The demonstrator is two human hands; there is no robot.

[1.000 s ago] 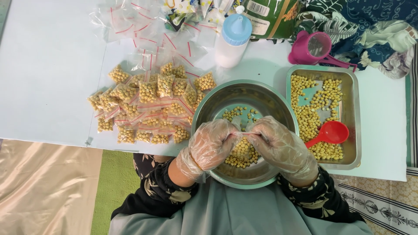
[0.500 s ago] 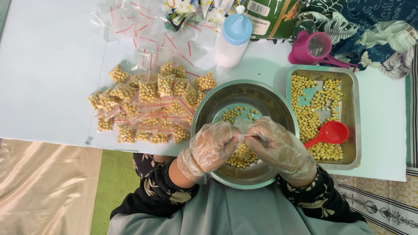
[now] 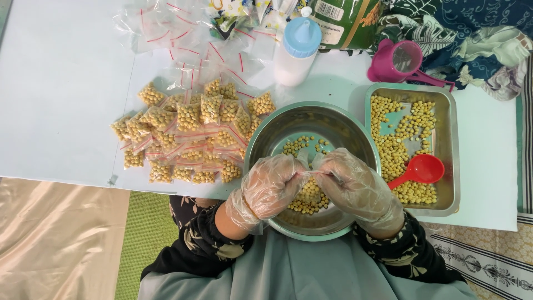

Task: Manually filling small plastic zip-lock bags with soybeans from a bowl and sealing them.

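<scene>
Clear plastic gloves are worn on both hands, which are held together over the steel bowl (image 3: 311, 125) at the near edge of the table (image 3: 55, 83). A small zip bag (image 3: 308, 172) of yellow beans is pinched betw. the left hand (image 3: 269, 186) and right hand (image 3: 352, 186), fingertips closed on its top edge; the bag is mostly hidden by the fingers. Loose beans (image 3: 305, 145) are seen in the bowl below. Filled bean bags (image 3: 189, 136) are piled just left of the bowl; empty red-striped bags (image 3: 183, 39) are spread at the far side. A steel tray (image 3: 448, 139) w/ beans is set right of the bowl, a red scoop (image 3: 419, 170) lying in it. A white bottle w/ blue cap (image 3: 296, 50) and a pink cup (image 3: 397, 62) stand farther back.
</scene>
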